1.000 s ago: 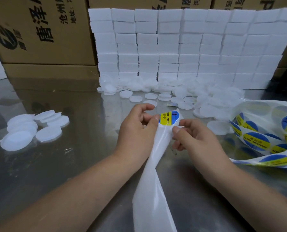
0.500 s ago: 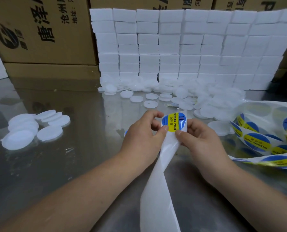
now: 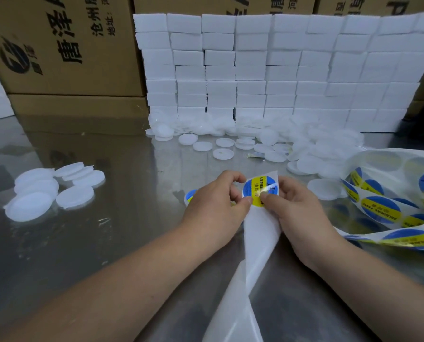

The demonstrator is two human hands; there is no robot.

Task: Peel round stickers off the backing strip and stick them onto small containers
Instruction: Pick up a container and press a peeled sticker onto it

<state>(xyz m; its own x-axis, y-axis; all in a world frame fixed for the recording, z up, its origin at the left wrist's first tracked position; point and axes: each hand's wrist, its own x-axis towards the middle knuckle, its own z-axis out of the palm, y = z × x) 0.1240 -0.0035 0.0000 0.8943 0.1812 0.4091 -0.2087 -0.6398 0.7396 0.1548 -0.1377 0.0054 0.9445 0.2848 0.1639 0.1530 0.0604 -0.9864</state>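
Above the worktop (image 3: 107,255), the left hand (image 3: 213,208) pinches the edge of one round sticker (image 3: 256,191) at the top of the strip (image 3: 258,255). The right hand (image 3: 300,213) has its fingers clamped on that strip, thumb on the sticker. About seven containers (image 3: 75,196) lie left (overlapping, so roughly), and a heap (image 3: 317,144) lies behind.

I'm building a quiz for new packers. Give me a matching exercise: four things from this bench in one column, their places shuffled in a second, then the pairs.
1 round sticker
2 small group of white containers
3 looped sticker strip
4 stacked white blocks

A at the back
B far right
C pinched between left hand and right hand
D far left

Pairs: 1-C, 2-D, 3-B, 4-A
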